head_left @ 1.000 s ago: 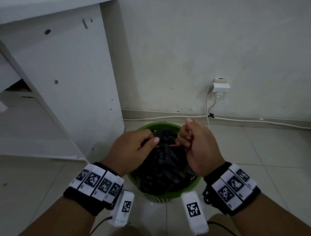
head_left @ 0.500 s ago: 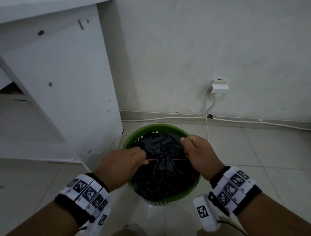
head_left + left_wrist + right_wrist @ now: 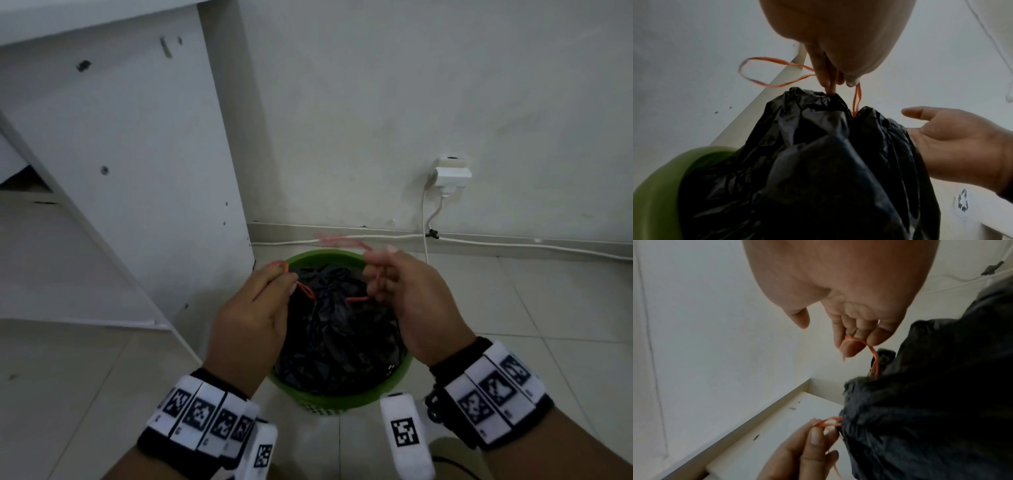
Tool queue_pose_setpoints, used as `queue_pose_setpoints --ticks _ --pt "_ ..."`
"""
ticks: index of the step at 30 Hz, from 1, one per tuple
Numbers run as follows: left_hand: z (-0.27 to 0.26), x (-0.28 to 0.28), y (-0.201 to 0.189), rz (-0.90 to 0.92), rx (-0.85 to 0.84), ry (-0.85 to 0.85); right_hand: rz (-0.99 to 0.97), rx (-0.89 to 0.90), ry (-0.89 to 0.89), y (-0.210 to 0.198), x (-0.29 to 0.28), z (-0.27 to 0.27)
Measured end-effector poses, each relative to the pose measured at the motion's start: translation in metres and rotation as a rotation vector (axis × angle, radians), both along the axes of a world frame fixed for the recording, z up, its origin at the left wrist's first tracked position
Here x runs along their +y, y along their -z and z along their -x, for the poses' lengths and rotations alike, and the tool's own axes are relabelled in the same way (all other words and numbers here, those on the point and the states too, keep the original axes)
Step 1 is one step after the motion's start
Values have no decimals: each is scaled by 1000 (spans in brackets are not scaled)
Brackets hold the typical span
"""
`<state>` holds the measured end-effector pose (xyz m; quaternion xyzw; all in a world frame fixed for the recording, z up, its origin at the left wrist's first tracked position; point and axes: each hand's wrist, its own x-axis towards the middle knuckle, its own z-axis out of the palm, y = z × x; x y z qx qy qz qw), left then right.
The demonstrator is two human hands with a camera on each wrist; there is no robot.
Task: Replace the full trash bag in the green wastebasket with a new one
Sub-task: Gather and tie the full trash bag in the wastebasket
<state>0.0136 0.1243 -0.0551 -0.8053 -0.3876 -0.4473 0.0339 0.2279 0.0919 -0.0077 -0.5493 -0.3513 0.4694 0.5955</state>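
A green wastebasket point(image 3: 400, 377) stands on the tiled floor with a full black trash bag point(image 3: 335, 332) inside, its mouth gathered. My left hand point(image 3: 287, 279) pinches one orange drawstring point(image 3: 306, 291) loop at the bag's left side. In the left wrist view, the left hand point(image 3: 830, 87) holds the drawstring point(image 3: 764, 71) just above the bag point(image 3: 818, 162). My right hand point(image 3: 376, 277) has curled fingers hooked round the other drawstring loop. The right wrist view shows the drawstring point(image 3: 874, 358) running from the right hand point(image 3: 853, 345) down into the bag point(image 3: 931, 402).
A white cabinet panel point(image 3: 137, 171) stands close to the basket's left. Behind it is a white wall with a plugged socket point(image 3: 450, 174), and white cables point(image 3: 513, 243) run along the baseboard. Pale floor tiles point(image 3: 548, 308) lie to the right.
Half a second ago both hands pulled the drawstring taut across the bag. Now they have moved up and toward the far rim, and the string hangs slack in loops.
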Motion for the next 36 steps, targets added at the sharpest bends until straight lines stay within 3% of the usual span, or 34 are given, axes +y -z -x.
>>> queue_pose_setpoints --ticks 1,3,7,9,12,16,20,23,27,32,36 --pt "0 -2 -1 -13 -6 23 -13 93 44 1 2 2" --pt "-3 -3 -3 -37 -9 88 -35 -22 32 4 5 7" --pt "-11 -3 -9 -36 -45 194 -269 -778 -214 20 3 23" --pt "-13 0 -11 6 -78 203 -313 -965 -341 27 0 30" --pt "-16 7 -13 183 -145 207 -314 -1000 -387 38 -7 36" --pt "-20 8 -5 661 -237 230 -235 -992 -210 49 -13 36" --pt "-22 -3 6 879 -374 406 -204 -823 -106 48 -11 34" --pt "-26 -9 15 896 -326 449 -131 -764 -42 46 -5 29" --pt "-29 -5 23 826 -256 348 -136 -900 -84 48 -6 28" --pt "-30 2 19 841 -356 327 -180 -897 -257 49 -14 23" --pt "-34 10 18 1040 -527 207 -216 -942 -387 50 -22 20"
